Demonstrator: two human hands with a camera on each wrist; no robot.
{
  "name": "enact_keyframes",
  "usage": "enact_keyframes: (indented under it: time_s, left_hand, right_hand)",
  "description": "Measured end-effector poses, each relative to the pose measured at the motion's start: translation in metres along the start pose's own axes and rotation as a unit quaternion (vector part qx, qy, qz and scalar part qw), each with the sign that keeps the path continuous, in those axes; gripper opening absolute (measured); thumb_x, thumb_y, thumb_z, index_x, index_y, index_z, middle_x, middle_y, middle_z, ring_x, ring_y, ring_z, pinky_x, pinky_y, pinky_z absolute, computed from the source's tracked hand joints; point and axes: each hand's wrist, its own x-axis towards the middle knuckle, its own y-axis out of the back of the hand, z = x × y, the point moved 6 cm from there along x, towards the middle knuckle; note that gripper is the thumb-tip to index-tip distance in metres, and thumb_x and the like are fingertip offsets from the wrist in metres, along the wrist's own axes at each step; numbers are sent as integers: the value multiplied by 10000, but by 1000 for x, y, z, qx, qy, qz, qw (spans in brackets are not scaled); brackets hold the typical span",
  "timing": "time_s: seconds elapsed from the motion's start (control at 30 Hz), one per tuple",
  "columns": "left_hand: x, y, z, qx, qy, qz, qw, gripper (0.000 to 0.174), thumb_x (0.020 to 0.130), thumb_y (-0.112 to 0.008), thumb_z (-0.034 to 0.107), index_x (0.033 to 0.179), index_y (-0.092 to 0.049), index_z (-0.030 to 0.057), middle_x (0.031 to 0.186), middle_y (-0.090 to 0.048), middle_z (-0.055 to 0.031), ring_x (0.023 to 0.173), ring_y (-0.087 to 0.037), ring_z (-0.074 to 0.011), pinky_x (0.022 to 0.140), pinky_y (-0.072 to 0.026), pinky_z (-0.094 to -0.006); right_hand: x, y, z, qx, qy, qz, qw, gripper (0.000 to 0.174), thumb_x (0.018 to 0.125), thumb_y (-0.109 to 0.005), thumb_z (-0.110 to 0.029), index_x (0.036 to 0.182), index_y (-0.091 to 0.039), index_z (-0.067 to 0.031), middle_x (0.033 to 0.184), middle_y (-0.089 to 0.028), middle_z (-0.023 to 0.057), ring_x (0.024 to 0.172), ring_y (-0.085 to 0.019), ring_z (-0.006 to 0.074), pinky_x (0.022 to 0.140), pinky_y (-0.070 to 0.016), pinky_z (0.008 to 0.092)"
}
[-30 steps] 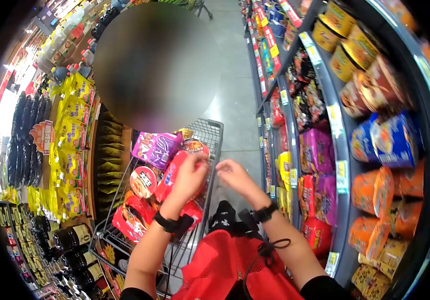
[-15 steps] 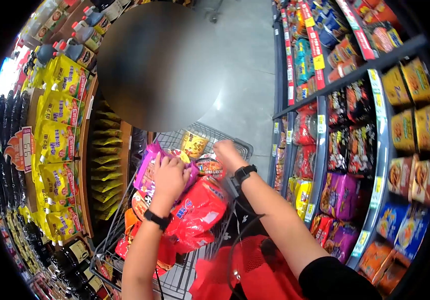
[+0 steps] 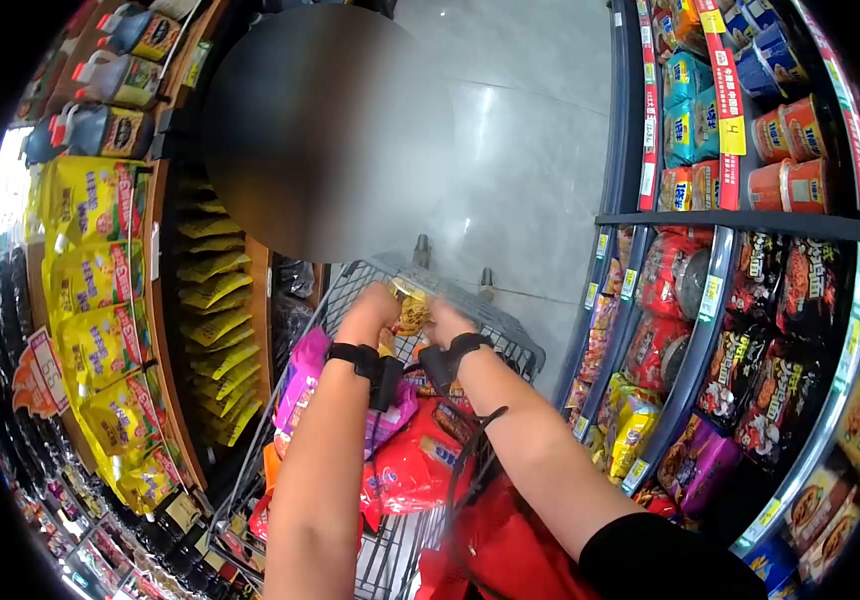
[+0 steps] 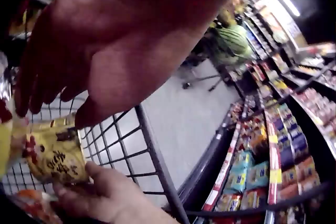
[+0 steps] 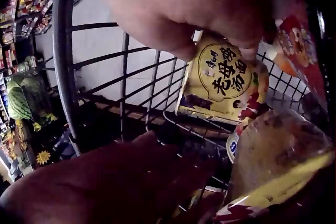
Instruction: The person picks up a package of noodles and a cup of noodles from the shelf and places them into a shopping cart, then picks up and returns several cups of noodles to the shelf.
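In the head view a yellow noodle cup (image 3: 412, 306) sits between my two hands near the cart's far end. My right hand (image 5: 194, 11) holds it, thumb and fingers at its edge; black lettering faces up in the right wrist view. My left hand (image 4: 110, 50) is beside the cup, fingers extended and nothing in its grasp. A yellow-edged pack with a clear, brownish face (image 5: 278, 155) lies close to the cup. Nearer my body in the cart are a red noodle multipack (image 3: 415, 460) and a purple pack (image 3: 300, 380), partly hidden by my left forearm.
The wire cart (image 3: 525, 350) surrounds the goods. Noodle shelves (image 3: 720, 270) line the right side; yellow pouches (image 3: 95, 270) hang in a rack at left. Grey floor (image 3: 510, 150) stretches ahead. A blurred disc covers the upper middle of the head view.
Both hands have moved forward over the cart to its far end. The left hand has left the purple pack; the right hand has come to the yellow noodle cup. The view has shifted along the aisle.
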Motion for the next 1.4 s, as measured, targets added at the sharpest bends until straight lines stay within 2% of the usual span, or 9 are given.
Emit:
enact_keyframes:
  time_s: [0.17, 0.2, 0.33, 0.53, 0.67, 0.83, 1.13, 1.3, 1.4]
  left_hand:
    - [61, -60, -34, -218, -82, 113, 966, 430, 855, -595, 77, 1251, -579, -89, 1181, -643, -341, 1125, -635, -463, 854, -546, -439]
    - [49, -61, -25, -344, -38, -63, 936, 556, 871, -552, 63, 1392, -424, -84, 1281, -576, -369, 1183, -587, -492, 919, -520, -442]
    - [15, -40, -15, -206, 2, 106, 973, 665, 860, -532, 62, 1474, -315, -70, 1301, -557, -368, 1207, -559, -512, 1022, -466, -494]
    - [46, -60, -6, 59, -19, -90, 994, 791, 860, -606, 137, 1504, -200, -77, 1467, -375, -378, 1290, -495, -506, 1105, -406, -473]
    - [18, -33, 2, -78, 93, 77, 990, 883, 826, -717, 176, 1466, -169, -87, 1415, -428, -379, 1252, -555, -442, 1050, -475, -434]
    - [121, -67, -34, 47, -195, 101, 974, 593, 804, -738, 239, 1316, -565, -6, 1350, -585, -232, 1266, -552, -361, 1081, -435, -397]
    - [90, -66, -29, 253, -64, -34, 965, 545, 822, -730, 288, 1284, -636, 14, 1407, -560, -205, 1368, -418, -413, 1089, -431, -441]
    - [25, -49, -19, 27, 60, -64, 996, 939, 812, -768, 256, 1540, -231, 7, 1466, -473, -265, 1279, -532, -460, 1056, -456, -484]
    - [34, -59, -29, 59, 40, -78, 994, 992, 797, -794, 237, 1476, -119, -20, 1428, -451, -350, 1268, -544, -468, 1037, -476, -477]
  right_hand:
    - [9, -2, 11, -65, -10, 2, 998, 502, 853, -685, -135, 1322, -537, -35, 1095, -647, 209, 1001, -643, 297, 849, -531, 389]
    - [6, -1, 6, -115, -5, 20, 993, 472, 852, -685, -153, 1291, -558, -38, 1101, -651, 177, 1028, -633, 269, 869, -524, 373]
    - [-10, -27, 14, 560, -212, 2, 801, 236, 866, -688, -173, 1088, -650, -101, 973, -658, 34, 804, -652, 167, 642, -537, 342]
    - [-30, -23, 8, 539, -200, 14, 818, 299, 850, -655, -223, 1116, -652, -87, 990, -657, 78, 689, -623, 213, 521, -519, 347]
    - [-5, -18, 4, 512, -153, -35, 844, 305, 836, -663, -221, 1115, -645, -98, 983, -636, 83, 659, -579, 237, 490, -468, 386]
    - [2, -1, 4, 391, -178, 50, 902, 452, 829, -728, -497, 1092, -640, -139, 909, -594, 52, 627, -456, 176, 483, -364, 330]
    - [32, -35, 51, 417, -20, 59, 907, 351, 940, -663, -372, 1163, -637, -102, 978, -664, 10, 793, -624, 128, 614, -504, 323]
    - [6, -52, 30, 535, -150, 18, 831, 386, 948, -621, -305, 1259, -614, -76, 1062, -702, 111, 946, -666, 241, 828, -530, 363]
    - [-41, 4, -37, 229, -172, -3, 958, 421, 937, -636, -222, 1306, -584, -25, 1152, -688, 181, 1091, -640, 268, 967, -479, 378]
